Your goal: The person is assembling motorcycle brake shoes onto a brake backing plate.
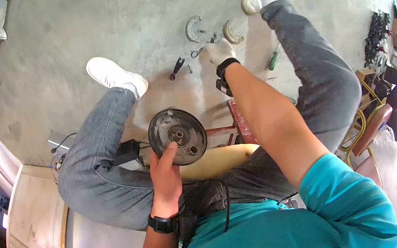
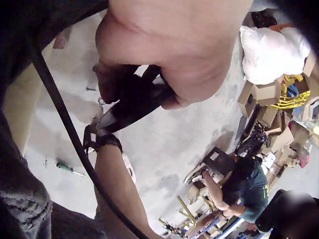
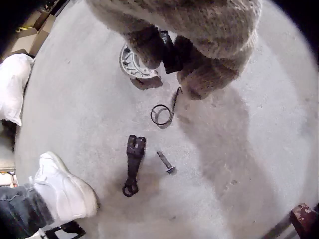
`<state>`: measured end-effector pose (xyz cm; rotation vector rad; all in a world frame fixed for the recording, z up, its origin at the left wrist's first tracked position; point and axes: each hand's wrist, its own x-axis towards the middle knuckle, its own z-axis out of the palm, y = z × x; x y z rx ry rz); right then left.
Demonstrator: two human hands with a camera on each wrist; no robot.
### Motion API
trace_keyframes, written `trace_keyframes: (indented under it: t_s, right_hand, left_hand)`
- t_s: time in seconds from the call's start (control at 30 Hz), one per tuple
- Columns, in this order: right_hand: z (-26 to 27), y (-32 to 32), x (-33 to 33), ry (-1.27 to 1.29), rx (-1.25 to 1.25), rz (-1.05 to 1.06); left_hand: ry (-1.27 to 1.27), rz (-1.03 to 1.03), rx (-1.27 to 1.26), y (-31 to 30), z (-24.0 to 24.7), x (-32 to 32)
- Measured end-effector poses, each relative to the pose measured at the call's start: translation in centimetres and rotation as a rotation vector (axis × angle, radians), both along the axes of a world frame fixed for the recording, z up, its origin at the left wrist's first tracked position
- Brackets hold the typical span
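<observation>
My bare left hand [image 1: 166, 173] grips a round brake backing plate [image 1: 157, 126] by its lower edge, thumb over the face and the other fingers hidden behind. In the left wrist view the plate [image 2: 137, 107] shows as a dark edge under the hand. Down at the floor, my gloved right hand [image 1: 218, 53] pinches a small dark metal part [image 3: 171, 56] between thumb and fingers. A curved brake shoe [image 3: 134, 67] lies just beyond those fingers. Close by are a coiled spring [image 3: 160, 115], a black lever arm [image 3: 133, 164] and a flanged bolt [image 3: 167, 163].
A second brake shoe [image 1: 232, 33] lies right of the gloved hand. A green-handled screwdriver [image 1: 274, 61] is near the right leg. White shoes [image 1: 116, 77] flank the parts. A red metal piece [image 1: 241, 122] stands between the legs. Another person [image 2: 244, 186] sits beyond.
</observation>
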<state>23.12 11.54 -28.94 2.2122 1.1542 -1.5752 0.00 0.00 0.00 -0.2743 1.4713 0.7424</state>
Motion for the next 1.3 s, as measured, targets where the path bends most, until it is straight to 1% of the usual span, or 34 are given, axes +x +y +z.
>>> trace_keyframes:
  t_s: [0.03, 0.07, 0.1, 0.17, 0.2, 0.23, 0.3, 0.33, 0.37, 0.43, 0.47, 0.57, 0.6, 0.67, 0.77, 0.83, 0.97, 1.03, 1.1, 1.2, 1.3]
  right_hand:
    - [-0.1, 0.5, -0.3, -0.046, 0.043, -0.149]
    - [-3.0, -0.3, -0.5, -0.036, 0.212, -0.375]
    - [0.8, -0.4, 1.3, -0.084, 0.278, -0.328]
    - [1.6, -0.2, 0.8, -0.031, 0.462, -0.281]
    - [4.8, -1.0, -0.6, 0.043, 0.379, -0.219]
    - [5.6, -0.9, -0.8, 0.058, 0.411, -0.216]
    - [7.4, -0.9, -1.1, 0.217, 0.483, -0.195]
    - [13.1, -0.6, -2.0, 0.251, 0.409, -0.246]
    - [15.3, -0.6, -2.4, 0.262, 0.439, -0.237]
    - [18.9, -1.4, -2.7, 0.366, 0.386, -0.357]
    - [20.6, -1.6, -2.9, 0.410, 0.389, -0.388]
    - [27.3, -2.2, -2.7, 0.474, 0.495, -0.309]
    - [29.5, -2.6, -2.7, 0.502, 0.520, -0.313]
    - [32.0, -3.5, -2.1, 0.536, 0.564, -0.256]
    - [34.6, -5.3, -1.3, 0.597, 0.612, -0.180]
    - [36.4, -7.0, -1.1, 0.527, 0.655, -0.020]
    - [37.4, -10.1, -1.4, 0.523, 0.683, 0.010]
    - [37.7, -11.1, -1.9, 0.509, 0.687, -0.008]
    - [37.2, -11.9, -2.1, 0.484, 0.794, 0.123]
    - [38.0, -13.0, -2.6, 0.453, 0.861, 0.177]
    - [38.0, -14.0, -2.7, 0.421, 0.943, 0.240]
  left_hand:
    - [0.018, -0.010, 0.007, 0.6, -0.7, 0.1]
    - [0.038, -0.019, 0.015, 1.1, -1.4, 0.1]
    - [-0.003, -0.015, 0.087, -0.6, 0.4, 0.8]
    - [0.092, -0.197, 0.389, -1.9, -1.2, 0.4]
    - [-0.091, 0.044, 0.225, -0.6, 1.3, 0.3]
    - [-0.081, 0.046, 0.258, -0.9, 1.2, 0.2]
    - [-0.122, 0.009, 0.464, -2.1, 0.2, 0.0]
    - [-0.206, 0.102, 0.327, -0.8, 1.2, 0.0]
    - [-0.201, 0.105, 0.360, -0.7, 0.6, 0.0]
    - [-0.259, 0.225, 0.497, -1.5, -0.6, 0.1]
    - [-0.243, 0.218, 0.504, -1.7, -1.2, 0.0]
    - [-0.250, 0.228, 0.523, -1.9, -0.2, 0.1]
    - [-0.244, 0.203, 0.540, -2.0, -0.6, 0.0]
    - [-0.269, 0.198, 0.573, -2.1, -0.5, 0.0]
    - [-0.280, 0.159, 0.606, -1.9, -0.1, 0.2]
    - [-0.306, 0.124, 0.638, -1.8, 0.6, 0.3]
    - [-0.272, 0.080, 0.682, -1.6, 0.0, 0.2]
    - [-0.312, 0.054, 0.702, -1.5, 0.0, 0.0]
    - [-0.348, 0.027, 0.723, -1.6, 0.1, -0.1]
    - [-0.318, -0.010, 0.743, -1.7, 0.3, -0.2]
    - [-0.369, -0.001, 0.784, -1.9, 0.2, -0.2]
